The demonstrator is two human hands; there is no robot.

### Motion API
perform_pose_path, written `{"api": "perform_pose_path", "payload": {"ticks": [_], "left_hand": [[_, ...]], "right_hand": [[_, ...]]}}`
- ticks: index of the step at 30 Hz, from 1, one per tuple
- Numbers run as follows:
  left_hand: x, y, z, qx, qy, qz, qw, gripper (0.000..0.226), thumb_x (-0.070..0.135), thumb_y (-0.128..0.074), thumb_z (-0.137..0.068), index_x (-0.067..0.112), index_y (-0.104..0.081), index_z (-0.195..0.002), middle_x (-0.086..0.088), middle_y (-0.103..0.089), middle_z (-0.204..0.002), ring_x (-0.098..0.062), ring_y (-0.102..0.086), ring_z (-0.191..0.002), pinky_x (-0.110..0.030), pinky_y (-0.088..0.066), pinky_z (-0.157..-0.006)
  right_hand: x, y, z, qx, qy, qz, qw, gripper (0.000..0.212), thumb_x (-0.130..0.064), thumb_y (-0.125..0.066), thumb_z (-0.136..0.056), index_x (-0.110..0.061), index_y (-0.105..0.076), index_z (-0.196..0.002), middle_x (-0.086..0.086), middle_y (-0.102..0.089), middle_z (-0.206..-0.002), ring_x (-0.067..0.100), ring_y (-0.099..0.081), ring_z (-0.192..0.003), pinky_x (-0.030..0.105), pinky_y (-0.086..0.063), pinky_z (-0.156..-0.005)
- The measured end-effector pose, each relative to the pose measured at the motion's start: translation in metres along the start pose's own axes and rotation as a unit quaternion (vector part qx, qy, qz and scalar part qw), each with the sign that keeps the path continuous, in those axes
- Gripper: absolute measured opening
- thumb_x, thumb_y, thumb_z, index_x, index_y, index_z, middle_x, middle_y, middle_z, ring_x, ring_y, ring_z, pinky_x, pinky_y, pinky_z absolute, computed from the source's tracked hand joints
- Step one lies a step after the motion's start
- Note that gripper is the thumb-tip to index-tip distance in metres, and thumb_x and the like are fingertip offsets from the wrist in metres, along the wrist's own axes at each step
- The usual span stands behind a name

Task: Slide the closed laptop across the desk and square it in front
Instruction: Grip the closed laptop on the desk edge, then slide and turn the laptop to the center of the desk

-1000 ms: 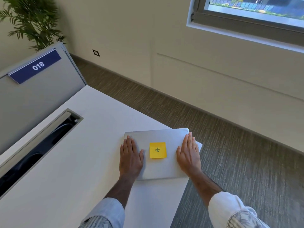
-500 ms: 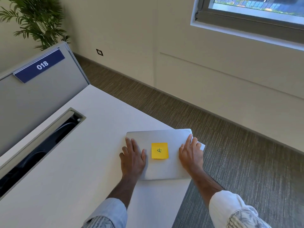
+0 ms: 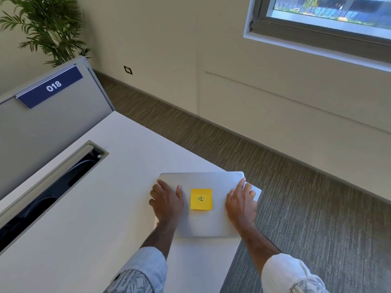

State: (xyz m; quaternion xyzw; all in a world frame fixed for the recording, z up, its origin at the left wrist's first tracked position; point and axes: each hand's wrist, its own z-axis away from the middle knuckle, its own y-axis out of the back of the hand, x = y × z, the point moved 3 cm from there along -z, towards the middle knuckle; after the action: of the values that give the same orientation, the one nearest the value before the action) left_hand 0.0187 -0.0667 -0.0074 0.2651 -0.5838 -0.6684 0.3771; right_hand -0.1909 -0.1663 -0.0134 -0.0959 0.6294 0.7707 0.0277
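The closed laptop (image 3: 203,220) is being held near the right corner of the white surface (image 3: 101,208), its far right corner overhanging the edge above the carpet. The left hand (image 3: 167,203) is being curled over the left edge and the right hand (image 3: 241,205) over the right edge, both closed on the casing, seemingly so that the laptop can be steered and turned evenly from both sides. A yellow sticky note (image 3: 201,199) is being left uncovered between the hands.
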Motion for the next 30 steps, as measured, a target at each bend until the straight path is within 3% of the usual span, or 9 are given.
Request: {"api": "perform_pose_path", "payload": {"ticks": [5,9,13,22,30], "left_hand": [[-0.013,0.001,-0.007,0.003,0.06,0.103,0.993,0.067,0.061,-0.05,-0.091,-0.001,-0.049,-0.116,-0.022,-0.054,-0.113,-0.038,-0.054,-0.101,-0.046,-0.049,-0.078],[-0.035,0.002,-0.005,0.016,0.1,0.179,0.979,0.072,0.063,-0.055,-0.088,-0.004,-0.052,-0.113,-0.022,-0.052,-0.115,-0.04,-0.051,-0.107,-0.049,-0.05,-0.082],[-0.054,0.015,-0.003,0.038,0.109,0.246,0.962,0.07,0.062,-0.058,-0.087,-0.003,-0.049,-0.113,-0.02,-0.048,-0.116,-0.041,-0.051,-0.108,-0.049,-0.052,-0.075],[-0.119,0.05,0.015,0.059,0.122,0.251,0.958,0.07,0.064,-0.053,-0.088,-0.001,-0.047,-0.116,-0.017,-0.05,-0.116,-0.042,-0.06,-0.101,-0.048,-0.051,-0.071],[-0.218,0.076,0.048,0.094,0.165,0.253,0.949,0.07,0.064,-0.051,-0.089,0.0,-0.048,-0.117,-0.016,-0.051,-0.114,-0.038,-0.061,-0.103,-0.048,-0.053,-0.074]], "right_hand": [[-0.006,-0.001,0.007,0.009,-0.001,-0.032,0.999,0.058,-0.033,-0.036,-0.102,-0.003,-0.027,-0.15,0.015,-0.045,-0.13,0.034,-0.054,-0.104,0.043,-0.054,-0.065],[-0.012,-0.001,0.017,0.002,0.006,-0.049,0.999,0.058,-0.033,-0.033,-0.102,-0.004,-0.023,-0.152,0.014,-0.042,-0.131,0.034,-0.052,-0.105,0.043,-0.053,-0.065],[-0.021,-0.002,0.04,-0.001,0.005,-0.082,0.997,0.058,-0.032,-0.031,-0.103,-0.004,-0.019,-0.153,0.015,-0.04,-0.134,0.035,-0.051,-0.107,0.044,-0.052,-0.069],[-0.064,0.006,0.098,-0.01,0.026,-0.103,0.994,0.059,-0.032,-0.031,-0.104,-0.004,-0.016,-0.154,0.017,-0.039,-0.135,0.036,-0.05,-0.114,0.048,-0.055,-0.076],[-0.122,-0.006,0.168,-0.01,0.083,-0.119,0.989,0.059,-0.031,-0.035,-0.102,-0.003,-0.02,-0.152,0.018,-0.041,-0.131,0.038,-0.051,-0.113,0.049,-0.056,-0.074]]}}
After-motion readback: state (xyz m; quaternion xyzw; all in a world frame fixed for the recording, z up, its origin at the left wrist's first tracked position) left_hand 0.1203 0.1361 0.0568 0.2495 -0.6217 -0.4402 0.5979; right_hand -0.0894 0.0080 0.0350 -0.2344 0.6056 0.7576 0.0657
